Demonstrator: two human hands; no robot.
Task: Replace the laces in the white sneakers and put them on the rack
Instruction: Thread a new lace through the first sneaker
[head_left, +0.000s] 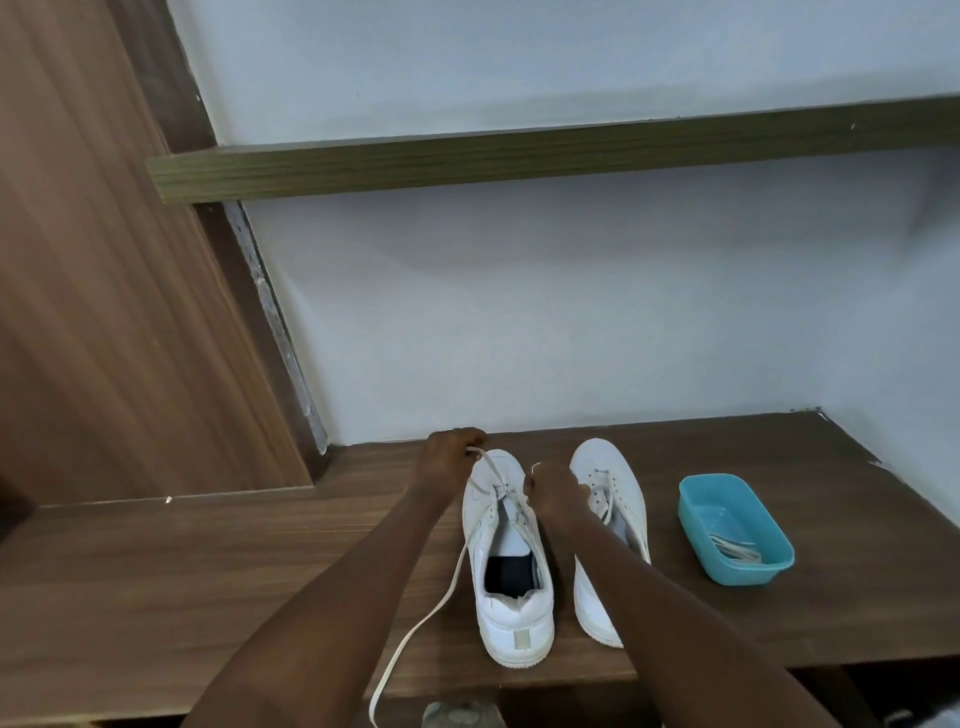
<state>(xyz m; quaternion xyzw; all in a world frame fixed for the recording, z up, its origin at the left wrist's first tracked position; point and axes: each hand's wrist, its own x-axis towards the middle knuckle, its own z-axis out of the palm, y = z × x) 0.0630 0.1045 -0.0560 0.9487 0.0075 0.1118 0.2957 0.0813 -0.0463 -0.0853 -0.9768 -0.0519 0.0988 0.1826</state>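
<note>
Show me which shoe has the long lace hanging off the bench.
The left sneaker. Its lace trails down beside it and past the bench edge; the right sneaker has no trailing lace.

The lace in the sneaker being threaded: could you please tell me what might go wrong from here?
1. The lace trails over the bench front on one side, so its ends may finish uneven or snag.
2. The left hand and the right hand both hold lace; nothing steadies the sneaker, which may slide into the second sneaker.
</note>
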